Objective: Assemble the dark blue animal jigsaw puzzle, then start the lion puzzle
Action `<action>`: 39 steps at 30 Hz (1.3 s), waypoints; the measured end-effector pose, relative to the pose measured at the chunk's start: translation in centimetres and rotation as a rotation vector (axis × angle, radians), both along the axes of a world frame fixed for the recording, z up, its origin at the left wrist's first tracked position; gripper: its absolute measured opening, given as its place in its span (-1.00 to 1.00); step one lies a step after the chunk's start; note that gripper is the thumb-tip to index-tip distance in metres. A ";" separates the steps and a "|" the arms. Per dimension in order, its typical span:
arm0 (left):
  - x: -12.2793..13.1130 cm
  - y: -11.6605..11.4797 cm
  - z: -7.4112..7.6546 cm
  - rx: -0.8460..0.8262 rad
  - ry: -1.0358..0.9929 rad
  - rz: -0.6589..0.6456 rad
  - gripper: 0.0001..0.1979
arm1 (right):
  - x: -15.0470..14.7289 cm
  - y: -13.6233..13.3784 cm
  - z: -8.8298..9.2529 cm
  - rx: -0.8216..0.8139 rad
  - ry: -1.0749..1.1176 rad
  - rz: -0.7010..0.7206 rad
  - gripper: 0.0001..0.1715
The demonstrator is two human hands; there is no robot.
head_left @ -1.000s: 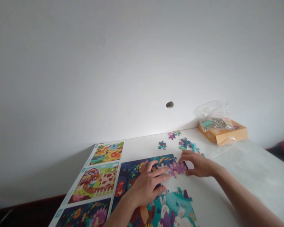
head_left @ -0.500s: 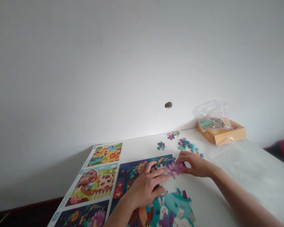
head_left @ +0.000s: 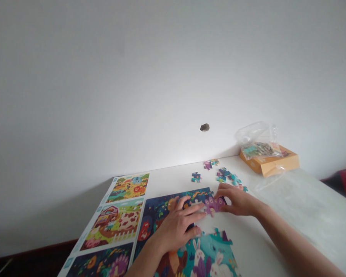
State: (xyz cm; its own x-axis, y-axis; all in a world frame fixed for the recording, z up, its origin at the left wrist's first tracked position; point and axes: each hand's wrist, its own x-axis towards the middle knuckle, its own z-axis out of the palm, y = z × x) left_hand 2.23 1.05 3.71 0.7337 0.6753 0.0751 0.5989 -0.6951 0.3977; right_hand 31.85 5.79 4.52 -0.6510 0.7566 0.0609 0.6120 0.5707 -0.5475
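Note:
A partly joined jigsaw puzzle (head_left: 158, 209) with a dark night scene and white rabbits lies on the table. Across its middle my left hand (head_left: 180, 221) rests flat, fingers spread, the fingertips near a gap in the picture. Purple puzzle pieces (head_left: 211, 204) with a peacock-like tail pattern sit at the upper right part of the puzzle. My right hand (head_left: 235, 201) has its thumb and index finger closed around the right edge of these pieces. Exactly how firmly the fingers grip there is partly hidden.
Loose puzzle pieces (head_left: 226, 173) lie behind my right hand, with another single piece (head_left: 196, 177) further left. A picture sheet (head_left: 119, 221) is at the left. An orange box (head_left: 279, 163) carries a clear plastic bag (head_left: 258, 144) of pieces. Behind stands a white wall (head_left: 161, 96) with a hole.
Almost nothing differs. Both hands keep the same places on the puzzle, and the view has shifted very slightly.

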 end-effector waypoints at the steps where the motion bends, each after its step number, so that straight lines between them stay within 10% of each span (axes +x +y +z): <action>1: 0.0 0.0 0.0 0.001 -0.002 -0.001 -0.52 | 0.0 0.0 0.0 0.001 0.000 -0.005 -0.70; 23: 0.1 -0.1 0.3 -0.009 0.039 0.010 -0.52 | -1.5 -0.1 -0.2 0.021 -0.083 -0.158 -0.85; 31: 0.0 0.0 0.0 -0.032 0.029 0.007 -0.53 | 4.4 3.2 -1.4 0.257 -0.177 -0.820 -0.72; 39: -0.1 0.0 -0.1 -0.009 -0.015 0.012 -0.53 | 7.2 3.7 -2.0 0.098 -0.323 -0.962 -0.57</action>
State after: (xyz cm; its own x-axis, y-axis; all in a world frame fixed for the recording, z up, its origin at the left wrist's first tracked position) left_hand 2.16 1.01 3.57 0.7243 0.6849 0.0800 0.6015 -0.6842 0.4124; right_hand 39.09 9.51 2.52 0.2345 0.9689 0.0796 0.9450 -0.2080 -0.2522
